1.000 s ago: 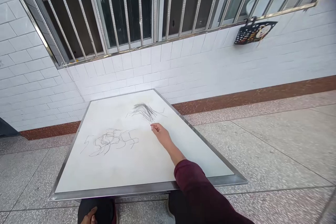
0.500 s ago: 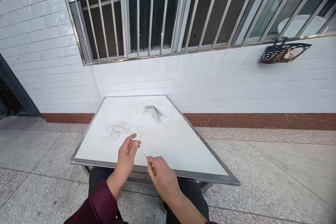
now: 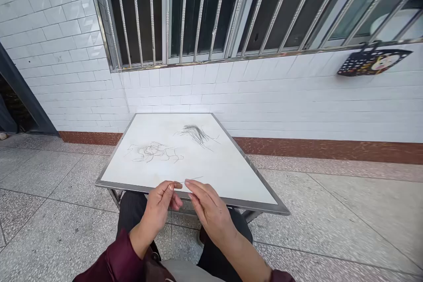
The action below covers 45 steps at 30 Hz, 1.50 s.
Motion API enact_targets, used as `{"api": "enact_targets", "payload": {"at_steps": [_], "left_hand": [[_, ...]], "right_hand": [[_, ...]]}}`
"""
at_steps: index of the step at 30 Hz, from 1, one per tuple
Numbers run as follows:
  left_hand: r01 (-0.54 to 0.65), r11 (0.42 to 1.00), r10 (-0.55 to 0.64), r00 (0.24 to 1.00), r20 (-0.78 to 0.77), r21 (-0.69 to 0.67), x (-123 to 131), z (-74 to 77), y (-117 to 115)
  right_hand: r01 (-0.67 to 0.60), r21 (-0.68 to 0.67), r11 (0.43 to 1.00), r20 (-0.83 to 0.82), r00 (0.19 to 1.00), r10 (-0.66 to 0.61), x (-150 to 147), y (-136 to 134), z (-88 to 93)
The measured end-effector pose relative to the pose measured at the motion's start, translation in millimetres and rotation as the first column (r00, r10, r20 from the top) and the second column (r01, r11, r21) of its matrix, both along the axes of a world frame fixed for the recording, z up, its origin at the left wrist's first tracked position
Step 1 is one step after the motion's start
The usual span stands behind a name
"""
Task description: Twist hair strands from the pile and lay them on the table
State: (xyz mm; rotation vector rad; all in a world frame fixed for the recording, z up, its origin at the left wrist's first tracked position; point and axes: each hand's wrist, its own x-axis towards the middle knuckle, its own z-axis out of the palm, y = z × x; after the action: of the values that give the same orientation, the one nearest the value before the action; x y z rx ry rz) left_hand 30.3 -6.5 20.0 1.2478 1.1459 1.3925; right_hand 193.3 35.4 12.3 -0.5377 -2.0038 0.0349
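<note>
My left hand [image 3: 159,206] is closed in a pinch at the table's front edge. From its fingers a thin dark strand [image 3: 171,224] hangs down, and a fine piece runs out to the right past my right fingertips. I cannot tell whether it is wire, hair or fibre. My right hand [image 3: 214,216] is beside it, fingers stretched and thumb apart, its fingertips close to the strand. Beyond my hands, a loose tangle of curly strands [image 3: 153,152] lies on the white tabletop [image 3: 231,174]. Farther back to the right is a denser bunch of straighter strands [image 3: 195,133].
The table has a grey metal rim [image 3: 261,179] and stands by a white tiled wall [image 3: 185,92]. Above it is a window with metal bars [image 3: 198,13]. A dark patterned bag [image 3: 373,61] hangs at the right. My knees are under the table's front edge.
My hands have come closer together and nearer the table edge. My left fingers have closed on the strand, while my right hand has opened from its pinch. The view has shifted slightly.
</note>
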Motion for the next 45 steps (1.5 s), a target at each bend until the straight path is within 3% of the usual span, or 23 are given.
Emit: {"api": "enact_targets", "payload": {"at_steps": [10, 15, 18, 21, 23, 25, 27, 30, 33, 38, 45], "left_hand": [[0.118, 0.993, -0.119, 0.958, -0.262, -0.022, 2.7, -16.7, -8.1], [0.183, 0.983, -0.159, 0.875, -0.457, 0.008, 1.6, -16.5, -4.9], [0.235, 0.971, -0.167, 0.785, -0.596, 0.038, 0.0, -10.0, -3.8], [0.288, 0.957, -0.153, 0.635, -0.757, 0.048, -3.7, -2.7, -2.3], [0.323, 0.946, -0.163, 0.521, -0.838, 0.016, -6.9, 1.0, -1.2], [0.34, 0.94, -0.198, 0.457, -0.867, -0.035, -9.8, 2.7, -0.7], [0.347, 0.934, -0.256, 0.486, -0.836, -0.084, -12.2, 1.0, -1.2], [0.335, 0.933, -0.323, 0.61, -0.723, -0.134, -14.0, -8.5, -2.3], [0.3, 0.947, -0.291, 0.649, -0.703, -0.115, -14.0, -22.5, -1.5], [0.189, 0.981, -0.153, 0.584, -0.797, -0.05, -12.4, -41.3, 1.9], [0.166, 0.983, -0.133, 0.371, -0.919, -0.076, -11.5, -57.7, 0.6]], "right_hand": [[0.142, 0.085, 0.986, 0.186, 0.97, -0.156, 3.7, -2.1, -1.1], [0.045, 0.101, 0.994, 0.296, 0.953, -0.073, 11.3, 0.5, 2.7], [-0.015, 0.111, 0.994, 0.362, 0.932, -0.026, 19.0, 5.3, 6.1], [-0.073, 0.1, 0.992, 0.451, 0.892, 0.02, 25.0, 7.9, 9.0], [-0.096, 0.071, 0.993, 0.499, 0.865, 0.048, 25.9, 8.1, 9.1], [-0.088, 0.037, 0.995, 0.526, 0.848, 0.056, 24.2, 7.5, 7.0], [-0.071, 0.018, 0.997, 0.536, 0.843, 0.05, 21.1, 6.4, 3.2], [-0.053, 0.023, 0.998, 0.535, 0.844, 0.033, 17.1, 4.8, -4.7], [-0.034, 0.026, 0.999, 0.521, 0.854, 0.016, 15.0, 3.9, -14.8], [0.017, -0.03, 0.999, 0.521, 0.854, 0.002, 11.6, 2.7, -36.3], [-0.013, -0.077, 0.997, 0.541, 0.839, 0.053, 9.8, 4.5, -60.5]]}}
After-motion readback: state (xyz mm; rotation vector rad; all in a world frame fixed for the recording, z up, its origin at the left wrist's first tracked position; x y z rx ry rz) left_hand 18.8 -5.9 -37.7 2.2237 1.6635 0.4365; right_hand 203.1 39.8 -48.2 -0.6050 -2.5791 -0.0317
